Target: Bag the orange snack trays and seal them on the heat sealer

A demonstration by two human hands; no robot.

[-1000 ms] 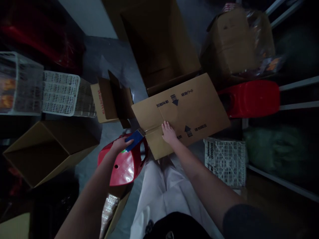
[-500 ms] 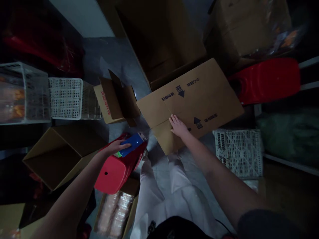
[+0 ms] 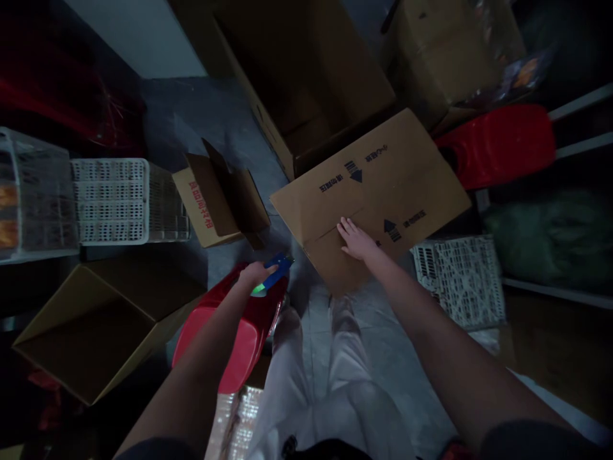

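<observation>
Relative to one second ago, the left hand (image 3: 255, 276) has withdrawn the blue tool (image 3: 280, 268) from the edge of the printed box (image 3: 397, 179); floor (image 3: 301, 281) now separates them. The trouser legs (image 3: 290, 351) are spaced wider, with floor visible between.

Left of the printed box (image 3: 383, 198), a narrow strip of floor (image 3: 281, 231) is open; a big carton (image 3: 349, 76) blocks the box's far side, a white crate (image 3: 467, 278) its near right.
</observation>
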